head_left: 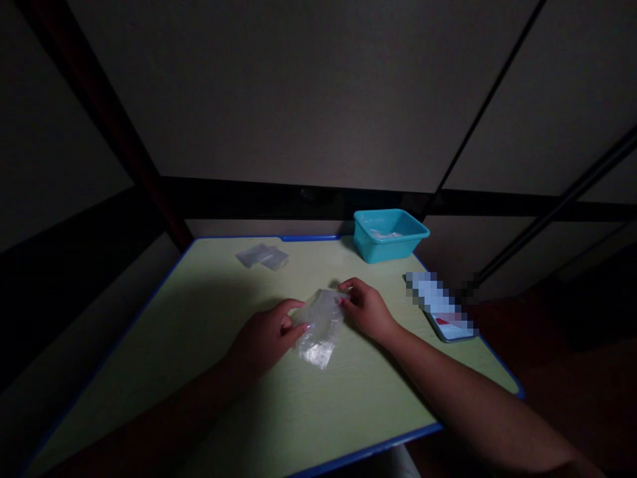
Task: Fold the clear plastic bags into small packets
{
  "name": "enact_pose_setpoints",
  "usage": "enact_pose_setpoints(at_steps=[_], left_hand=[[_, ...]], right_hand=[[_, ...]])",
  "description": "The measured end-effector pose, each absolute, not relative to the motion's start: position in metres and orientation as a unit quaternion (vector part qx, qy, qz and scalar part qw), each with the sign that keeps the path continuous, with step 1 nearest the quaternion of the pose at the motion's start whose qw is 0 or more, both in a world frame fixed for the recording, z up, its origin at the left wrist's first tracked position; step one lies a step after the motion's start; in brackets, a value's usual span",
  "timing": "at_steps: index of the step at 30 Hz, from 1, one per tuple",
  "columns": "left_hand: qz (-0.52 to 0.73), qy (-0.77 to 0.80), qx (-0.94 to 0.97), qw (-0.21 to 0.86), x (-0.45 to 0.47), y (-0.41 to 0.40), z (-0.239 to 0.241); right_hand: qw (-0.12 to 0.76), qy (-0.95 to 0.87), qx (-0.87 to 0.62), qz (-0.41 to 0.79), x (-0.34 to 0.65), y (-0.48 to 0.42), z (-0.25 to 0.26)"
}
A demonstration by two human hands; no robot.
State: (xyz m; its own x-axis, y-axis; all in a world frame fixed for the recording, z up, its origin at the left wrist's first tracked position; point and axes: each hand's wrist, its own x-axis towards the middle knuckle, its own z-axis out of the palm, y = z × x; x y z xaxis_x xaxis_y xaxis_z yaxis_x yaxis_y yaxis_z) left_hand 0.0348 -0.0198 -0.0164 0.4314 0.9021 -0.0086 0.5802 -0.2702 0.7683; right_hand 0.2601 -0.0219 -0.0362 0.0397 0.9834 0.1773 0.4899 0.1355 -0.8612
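Observation:
A clear, shiny plastic bag (321, 325) is held just over the middle of the table, its lower part catching the light. My left hand (269, 332) pinches its left edge between thumb and forefinger. At the upper right edge of the same bag, my right hand (365, 307) grips it with thumb and fingers. Whether anything lies inside the bag, I cannot tell. Farther back on the left, flat clear plastic bags (262, 255) lie overlapping on the tabletop.
The pale green table (199, 318) has a blue edge. At its back right corner stands a turquoise plastic basket (391, 247) with clear plastic inside. A phone (442, 309) with a lit, blurred screen lies by the right edge. Cabinet panels (298, 93) rise behind the table.

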Motion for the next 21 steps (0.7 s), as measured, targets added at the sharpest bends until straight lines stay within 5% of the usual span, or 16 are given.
enact_pose_setpoints(at_steps=[5,11,21], left_hand=[[0.246,0.375,0.885,0.125,0.031,-0.019,-0.012],[0.178,0.231,0.949,0.122,0.037,-0.032,-0.015],[0.143,0.230,0.957,0.108,0.039,-0.037,-0.017]], right_hand=[[0.322,-0.670,-0.632,0.218,0.262,-0.022,-0.033],[0.290,-0.683,-0.645,0.184,0.258,-0.025,-0.032],[0.326,-0.661,-0.633,0.236,0.259,-0.011,-0.030]])
